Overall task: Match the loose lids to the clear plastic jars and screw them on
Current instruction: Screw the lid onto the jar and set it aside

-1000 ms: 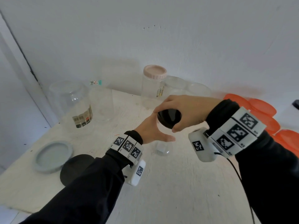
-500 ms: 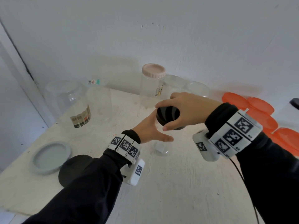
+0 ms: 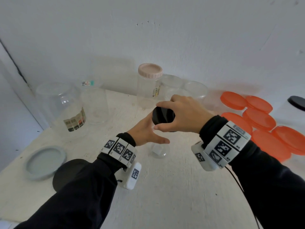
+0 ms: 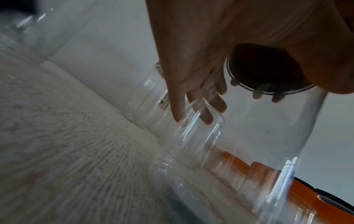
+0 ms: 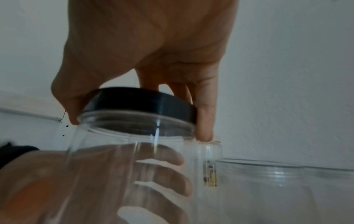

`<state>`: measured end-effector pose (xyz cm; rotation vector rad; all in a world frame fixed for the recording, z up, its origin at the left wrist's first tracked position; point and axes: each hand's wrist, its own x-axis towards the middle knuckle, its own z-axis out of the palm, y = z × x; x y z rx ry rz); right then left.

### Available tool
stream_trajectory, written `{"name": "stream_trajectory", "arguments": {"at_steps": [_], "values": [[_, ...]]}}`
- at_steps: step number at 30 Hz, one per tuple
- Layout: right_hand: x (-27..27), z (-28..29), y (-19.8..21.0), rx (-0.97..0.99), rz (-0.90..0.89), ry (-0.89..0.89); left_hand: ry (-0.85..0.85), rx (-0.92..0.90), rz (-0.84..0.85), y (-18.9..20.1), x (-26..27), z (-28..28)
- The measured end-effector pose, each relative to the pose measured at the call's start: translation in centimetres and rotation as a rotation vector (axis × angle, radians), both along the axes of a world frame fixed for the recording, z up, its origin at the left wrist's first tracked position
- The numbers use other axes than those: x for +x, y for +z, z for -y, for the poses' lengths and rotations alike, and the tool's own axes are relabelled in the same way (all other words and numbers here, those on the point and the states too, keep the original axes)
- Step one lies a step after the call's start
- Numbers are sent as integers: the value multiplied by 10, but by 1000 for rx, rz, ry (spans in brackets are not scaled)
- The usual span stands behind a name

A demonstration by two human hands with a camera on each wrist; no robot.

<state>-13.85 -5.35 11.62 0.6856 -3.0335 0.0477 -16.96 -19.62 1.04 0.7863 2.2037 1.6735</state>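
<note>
Hands meet over a clear jar [image 5: 122, 174] at the middle of the white table [image 3: 165, 195]: the right hand [image 3: 179, 114] curls its fingers round a black lid [image 3: 162, 115] seated on the jar's mouth, while the left hand [image 3: 145, 131] wraps the jar's wall. Orange lids [image 3: 264, 128] lie right; a grey lid [image 3: 44, 162] near left.

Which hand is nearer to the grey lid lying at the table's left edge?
Left. The left hand, holding the clear jar, is on the grey lid's side; the right hand, gripping the black lid, is farther right.
</note>
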Motion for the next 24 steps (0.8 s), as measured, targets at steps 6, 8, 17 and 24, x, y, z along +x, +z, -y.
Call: {"name": "stream_trajectory", "arguments": {"at_steps": [6, 8, 17, 24], "values": [[13, -21, -7, -115, 98, -8, -107, 15, 64, -1, 9, -11], [21, -36, -7, -127, 123, -11, -149, 7, 87, -2, 14, -20], [71, -121, -13, -191, 131, -100, -261, 8, 118, -2, 42, -99], [128, -205, -17, -138, 130, -221, -440, -25, 114, -2, 69, -187]]}}
